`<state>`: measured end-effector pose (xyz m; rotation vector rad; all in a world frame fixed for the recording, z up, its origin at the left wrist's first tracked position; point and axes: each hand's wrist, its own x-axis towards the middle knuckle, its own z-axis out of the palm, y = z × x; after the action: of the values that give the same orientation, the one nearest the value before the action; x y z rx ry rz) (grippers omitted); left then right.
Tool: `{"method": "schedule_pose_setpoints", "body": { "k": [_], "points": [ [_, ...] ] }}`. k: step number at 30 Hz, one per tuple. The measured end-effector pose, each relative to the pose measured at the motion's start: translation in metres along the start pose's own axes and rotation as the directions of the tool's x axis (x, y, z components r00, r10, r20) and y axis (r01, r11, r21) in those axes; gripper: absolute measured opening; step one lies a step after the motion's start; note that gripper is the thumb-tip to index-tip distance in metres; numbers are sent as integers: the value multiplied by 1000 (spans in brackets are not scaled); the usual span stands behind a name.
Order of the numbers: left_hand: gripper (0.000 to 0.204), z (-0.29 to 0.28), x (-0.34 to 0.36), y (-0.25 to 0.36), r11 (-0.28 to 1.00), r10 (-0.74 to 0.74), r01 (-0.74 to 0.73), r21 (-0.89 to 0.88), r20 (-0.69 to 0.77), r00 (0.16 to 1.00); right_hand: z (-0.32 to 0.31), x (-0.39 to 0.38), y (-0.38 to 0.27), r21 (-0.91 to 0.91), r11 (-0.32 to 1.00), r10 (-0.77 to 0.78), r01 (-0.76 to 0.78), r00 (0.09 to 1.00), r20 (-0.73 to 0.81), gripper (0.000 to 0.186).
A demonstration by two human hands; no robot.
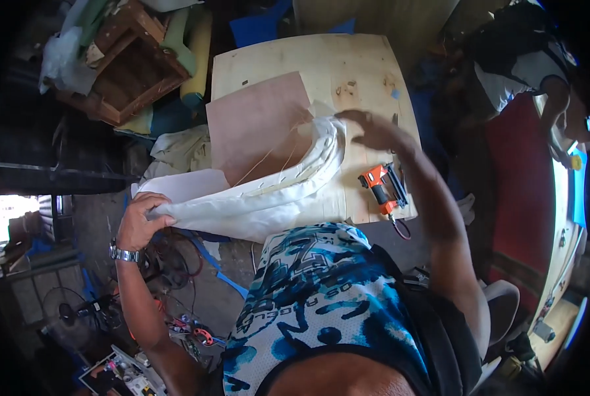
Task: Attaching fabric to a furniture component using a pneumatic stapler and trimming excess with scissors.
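We hold the left end of a long, white cloth-covered piece (262, 198) in our left hand (143, 221), the thumb pressed over the cloth and the fingers wrapped round the edge; a metal-banded watch (124, 254) sits on that wrist. Our right hand (377, 132) is blurred over the right half of the surface (367, 72), its thumb and fingers parted, with the fingertips right by the curved far end of the white piece; we cannot tell whether they touch it. The white piece lies across the near left part of the surface, its left end reaching out past the left edge and its cloth hanging toward our patterned shirt (314, 290). Behind it, a thin brown board (255, 125) lies along the left edge of the surface, with pale loose threads (263, 158) running across it. Near the near right corner rests an orange and black staple gun (377, 185), apart from the white piece, a dark reddish hose (402, 229) at its lower end. Off the left edge stand a wooden frame (113, 109) and a yellow roll (196, 76). Well off the right edge, another person (529, 69) leans beside a red panel (522, 191).
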<state>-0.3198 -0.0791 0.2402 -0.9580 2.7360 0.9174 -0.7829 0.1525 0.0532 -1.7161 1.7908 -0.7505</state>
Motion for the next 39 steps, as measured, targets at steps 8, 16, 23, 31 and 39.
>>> {"method": "schedule_pose_setpoints", "body": {
  "k": [8,16,23,31,39],
  "points": [
    [28,43,-25,19,924,168,8,382,-424,890,85,-63,-17,-73,995,42,-72,934,-354,23],
    [21,53,-24,15,884,212,15,467,-429,878,88,-127,-55,178,980,-75,93,992,-105,29],
    [26,39,-95,-11,833,153,196,517,-557,816,100,-138,-70,303,948,-32,-97,919,393,36],
    [26,76,-269,-127,705,-13,520,483,-724,690,155,-193,-77,-326,945,189,10,798,572,24],
    [44,209,-471,-365,577,-257,543,611,-495,830,163,-182,-173,-145,943,333,-300,831,447,27]
  ]
}}
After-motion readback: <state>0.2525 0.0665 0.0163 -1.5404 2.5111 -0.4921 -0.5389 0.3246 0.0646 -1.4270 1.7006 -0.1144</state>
